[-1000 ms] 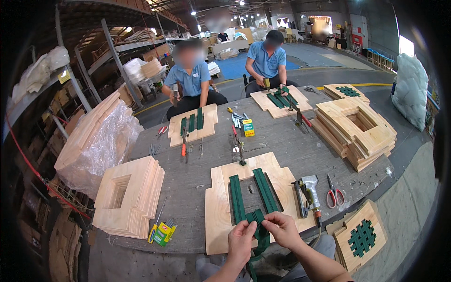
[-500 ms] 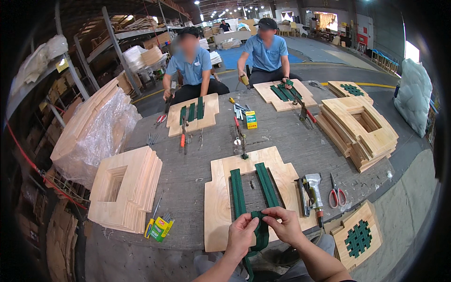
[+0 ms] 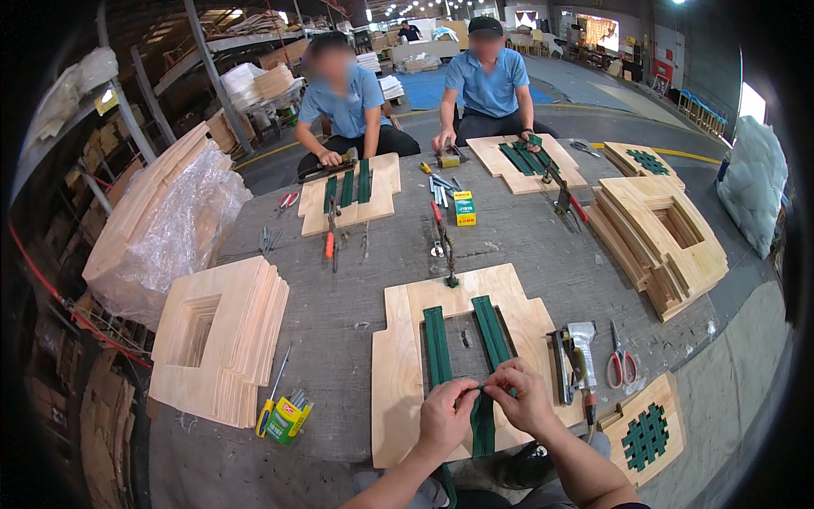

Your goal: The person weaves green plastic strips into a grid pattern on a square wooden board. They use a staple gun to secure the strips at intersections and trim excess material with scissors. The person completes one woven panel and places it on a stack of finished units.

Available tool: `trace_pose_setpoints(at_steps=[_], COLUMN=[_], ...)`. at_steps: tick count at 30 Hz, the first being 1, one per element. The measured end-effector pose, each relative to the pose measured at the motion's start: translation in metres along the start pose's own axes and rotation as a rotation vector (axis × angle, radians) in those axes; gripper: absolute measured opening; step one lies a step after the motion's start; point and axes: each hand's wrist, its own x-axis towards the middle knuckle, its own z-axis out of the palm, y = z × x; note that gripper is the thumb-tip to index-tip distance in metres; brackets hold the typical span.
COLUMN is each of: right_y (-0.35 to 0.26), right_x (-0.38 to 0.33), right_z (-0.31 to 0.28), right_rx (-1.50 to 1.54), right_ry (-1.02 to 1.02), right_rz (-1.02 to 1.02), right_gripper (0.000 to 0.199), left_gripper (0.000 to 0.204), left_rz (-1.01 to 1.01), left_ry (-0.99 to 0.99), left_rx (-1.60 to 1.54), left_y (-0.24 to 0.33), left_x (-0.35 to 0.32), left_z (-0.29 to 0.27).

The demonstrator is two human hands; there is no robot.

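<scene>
In front of me lies a light plywood panel with a cut-out in its middle. Two green webbing straps run lengthwise along the opening. My left hand and my right hand meet over the near part of the panel. Between them, fingertips pinch the upper end of a loose green webbing strap, which hangs down toward my lap. A clamp with a red handle touches the panel's far edge. Right of the panel rests a pneumatic staple gun.
Red-handled scissors lie right of the staple gun. Stacks of cut plywood panels stand at left and right. A screwdriver and a staple box sit at the near left. Across the table, two co-workers handle similar panels.
My hands have turned the loose strap's end upward and hold it pinched, its length hanging flatter. Across the table, both co-workers have lowered their tools toward the tabletop.
</scene>
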Motion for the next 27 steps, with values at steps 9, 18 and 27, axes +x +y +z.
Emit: trace_pose_setpoints(at_steps=[9,18,27], right_y=[0.061,0.133,0.127], right_x=[0.115,0.204,0.213], right_z=[0.023,0.072,0.080], right_rx=[-0.204,-0.450,-0.476], right_ry=[-0.097,-0.154,-0.149], right_rz=[0.001,0.277,0.326], right_gripper=[0.014,0.014,0.012], left_gripper=[0.010,0.031,0.053], left_rz=[-0.009,0.203,0.181], left_ry=[0.034,0.096,-0.176], left_rx=[0.166,0.490,0.838], left_y=[-0.073,-0.123,-0.130], left_x=[0.106,0.141,0.132], left_z=[0.025,0.036,0.044])
